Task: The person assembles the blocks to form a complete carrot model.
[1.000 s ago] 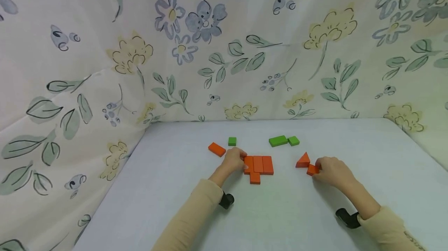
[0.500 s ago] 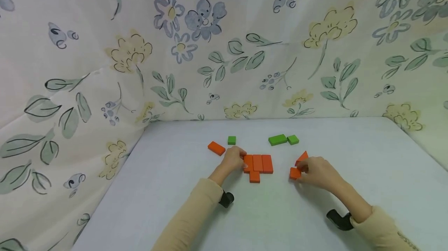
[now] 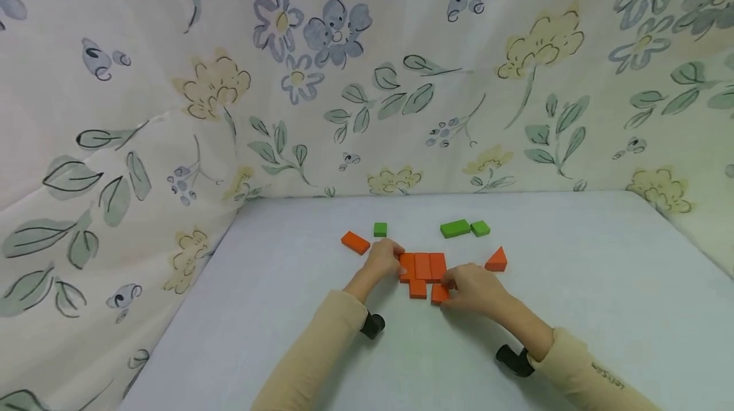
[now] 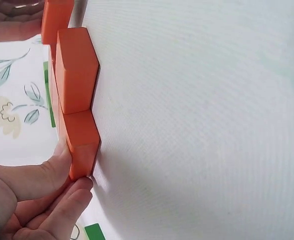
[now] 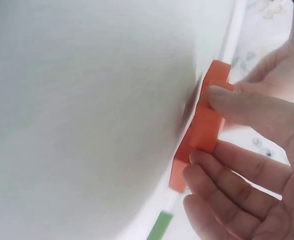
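Flat orange blocks lie side by side as a group in the middle of the table in the head view, with a small orange block (image 3: 418, 290) against their near edge. At the group's left end, my left hand (image 3: 383, 262) holds the leftmost orange block (image 3: 406, 266) with thumb and fingers at its ends. My right hand (image 3: 480, 291) pinches another small orange block (image 3: 439, 295) at the group's near right corner. In the right wrist view, thumb and fingertips grip this block (image 5: 206, 129) at opposite ends. Whether it touches the group cannot be made out.
An orange triangular block (image 3: 496, 260) stands beyond my right hand. Behind the group are a long green block (image 3: 455, 228), a small green block (image 3: 480, 228) and another green block (image 3: 380, 229). An orange block (image 3: 355, 242) lies at the back left. Flowered cloth (image 3: 367, 79) hangs behind the table.
My right hand has moved left with the small orange block, from beside the triangular block to the group's near right corner. The left hand has stayed in place.
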A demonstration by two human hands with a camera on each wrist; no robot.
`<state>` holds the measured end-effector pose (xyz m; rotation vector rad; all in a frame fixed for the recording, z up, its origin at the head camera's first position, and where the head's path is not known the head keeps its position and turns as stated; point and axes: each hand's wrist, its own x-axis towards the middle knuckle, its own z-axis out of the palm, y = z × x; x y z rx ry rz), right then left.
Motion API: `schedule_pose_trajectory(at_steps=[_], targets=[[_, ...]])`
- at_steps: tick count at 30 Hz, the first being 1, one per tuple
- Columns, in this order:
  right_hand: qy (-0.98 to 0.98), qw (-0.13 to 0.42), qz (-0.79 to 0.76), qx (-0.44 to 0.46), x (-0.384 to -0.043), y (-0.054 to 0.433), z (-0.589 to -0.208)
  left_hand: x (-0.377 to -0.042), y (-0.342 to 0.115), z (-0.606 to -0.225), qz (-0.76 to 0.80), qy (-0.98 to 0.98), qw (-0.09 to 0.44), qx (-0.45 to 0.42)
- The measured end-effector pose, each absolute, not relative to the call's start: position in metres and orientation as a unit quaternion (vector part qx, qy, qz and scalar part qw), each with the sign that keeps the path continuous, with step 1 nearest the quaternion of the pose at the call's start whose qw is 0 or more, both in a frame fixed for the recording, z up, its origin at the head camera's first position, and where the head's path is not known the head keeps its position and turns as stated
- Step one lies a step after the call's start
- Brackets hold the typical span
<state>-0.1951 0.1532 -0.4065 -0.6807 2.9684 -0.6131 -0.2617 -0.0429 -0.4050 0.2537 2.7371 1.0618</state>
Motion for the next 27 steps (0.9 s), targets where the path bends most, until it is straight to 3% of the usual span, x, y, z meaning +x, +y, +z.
schedule_pose_trajectory(at_steps=[27], targets=[[0.956,-0.005,-0.197,-0.218,-0.1987,0.1445,-0.4093,-0.2618,-0.0434,-0.4062,0.355,0.925,0.093,0.095]])
